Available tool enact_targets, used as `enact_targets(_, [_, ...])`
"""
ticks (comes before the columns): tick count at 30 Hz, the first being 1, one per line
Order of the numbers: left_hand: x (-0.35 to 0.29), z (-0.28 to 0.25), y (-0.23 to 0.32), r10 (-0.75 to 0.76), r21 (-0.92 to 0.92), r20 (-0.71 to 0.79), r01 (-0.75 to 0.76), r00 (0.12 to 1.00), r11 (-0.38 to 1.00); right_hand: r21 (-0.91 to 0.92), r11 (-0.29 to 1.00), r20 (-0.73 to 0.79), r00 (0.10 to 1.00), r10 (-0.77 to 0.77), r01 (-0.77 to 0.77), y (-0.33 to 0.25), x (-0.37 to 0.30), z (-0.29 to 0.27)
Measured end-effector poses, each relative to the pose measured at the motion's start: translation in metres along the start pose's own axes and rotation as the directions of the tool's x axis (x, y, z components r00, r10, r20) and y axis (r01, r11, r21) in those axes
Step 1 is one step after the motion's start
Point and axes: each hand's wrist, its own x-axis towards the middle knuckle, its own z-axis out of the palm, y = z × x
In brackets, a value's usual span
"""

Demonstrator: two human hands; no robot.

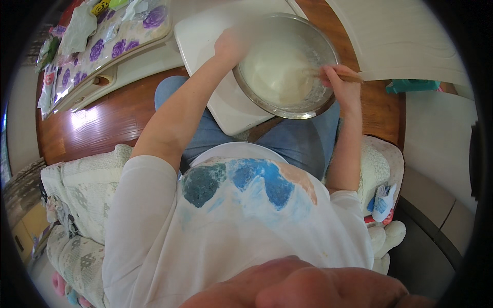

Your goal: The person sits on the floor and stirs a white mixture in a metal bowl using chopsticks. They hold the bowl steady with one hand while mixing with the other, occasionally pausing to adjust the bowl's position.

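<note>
A wide metal bowl [321,47] stands in front of me, a little right of the middle. Inside it is a pale, creamy-white mixture [277,72], with white residue smeared up the wall. At the bowl's right rim, my right hand [341,81] is closed around thin brown wooden chopsticks [352,78]; their far ends reach into the mixture. My left hand [232,46] is at the bowl's upper left rim. Its fingers are smeared, so I cannot make out whether they grip the rim or something else.
Under the bowl is a white flat-topped surface [195,33] between my knees. A table with a purple-flowered cover [120,49] and several bags is at the far left. A white panel [405,36] rises at the far right, near a green object [412,85].
</note>
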Motion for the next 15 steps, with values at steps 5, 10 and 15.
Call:
enact_targets(5, [-0.001,-0.005,0.006,0.000,0.007,-0.002,0.000,1.000,1.000,0.155,0.972,0.101,0.976,-0.193,0.176,0.012,0.016,0.062])
enact_targets(10, [-0.002,-0.004,0.003,0.008,0.006,-0.014,-0.008,1.000,1.000,-0.019,0.992,0.424,0.900,-0.104,0.123,-0.002,-0.012,0.052])
enact_targets(15, [-0.001,0.000,-0.002,0.018,-0.008,-0.026,-0.018,1.000,1.000,-0.036,0.993,0.278,0.953,0.121,-0.116,-0.008,-0.021,-0.009])
